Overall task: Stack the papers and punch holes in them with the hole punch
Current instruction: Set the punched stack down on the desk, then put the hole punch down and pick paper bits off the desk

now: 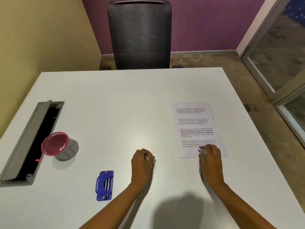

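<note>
Forearms cut off below, right hand blurred on papers, print unreadable

Soft overhead light falls evenly on my white desk. A broad, dim shadow lies at its near edge, with fainter ones beside my arms. My right hand looks blurred at its fingertips. The wide lens bends the desk's edges outward.

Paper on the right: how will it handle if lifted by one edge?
Paper lies thin and flat on the table, so it likely droops when lifted by one edge. The smooth top probably lets it slide under a push. Probably light enough for the right hand alone.
</note>
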{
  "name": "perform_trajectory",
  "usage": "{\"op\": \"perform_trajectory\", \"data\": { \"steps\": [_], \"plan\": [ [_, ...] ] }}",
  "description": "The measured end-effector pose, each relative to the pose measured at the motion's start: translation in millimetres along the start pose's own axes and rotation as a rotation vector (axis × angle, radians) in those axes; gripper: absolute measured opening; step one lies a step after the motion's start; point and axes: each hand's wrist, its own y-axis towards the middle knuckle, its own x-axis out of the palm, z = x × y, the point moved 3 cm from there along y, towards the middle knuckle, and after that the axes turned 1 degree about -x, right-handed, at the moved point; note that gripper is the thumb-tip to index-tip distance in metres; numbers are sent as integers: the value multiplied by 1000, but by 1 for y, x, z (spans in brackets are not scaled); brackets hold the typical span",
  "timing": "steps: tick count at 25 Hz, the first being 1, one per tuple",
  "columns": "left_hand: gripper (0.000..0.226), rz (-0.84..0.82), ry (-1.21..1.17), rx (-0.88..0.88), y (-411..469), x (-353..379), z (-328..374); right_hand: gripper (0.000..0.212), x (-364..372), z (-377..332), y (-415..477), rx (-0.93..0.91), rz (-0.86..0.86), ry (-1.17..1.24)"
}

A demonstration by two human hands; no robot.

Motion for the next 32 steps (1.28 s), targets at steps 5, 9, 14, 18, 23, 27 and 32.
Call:
{"op": "perform_trajectory", "data": {
  "steps": [5, 9, 14, 18, 23, 27, 32],
  "plan": [
    [16, 263, -38, -139, -42, -79, -46, 32, 28, -29, -78, -7, -169, -10],
    [27, 428, 45, -263, -60, -130, -85, 58, 55, -43, -133, -62, -372, -184],
    [25, 386, -144, -495, -68, -144, -108, 61, 75, -42, -166, -192, -403, -408],
    [22, 358, -141, -504, -69, -138, -112, 67, 79, -38, -168, -216, -356, -474],
    [18, 348, -157, -530, -66, -139, -111, 64, 80, -36, -167, -226, -349, -499],
    [18, 365, -175, -516, -77, -163, -114, 63, 81, -35, -166, -224, -355, -502],
    [21, 427, -123, -531, -104, -221, -142, 62, 81, -34, -167, -229, -354, -511]
  ]
}}
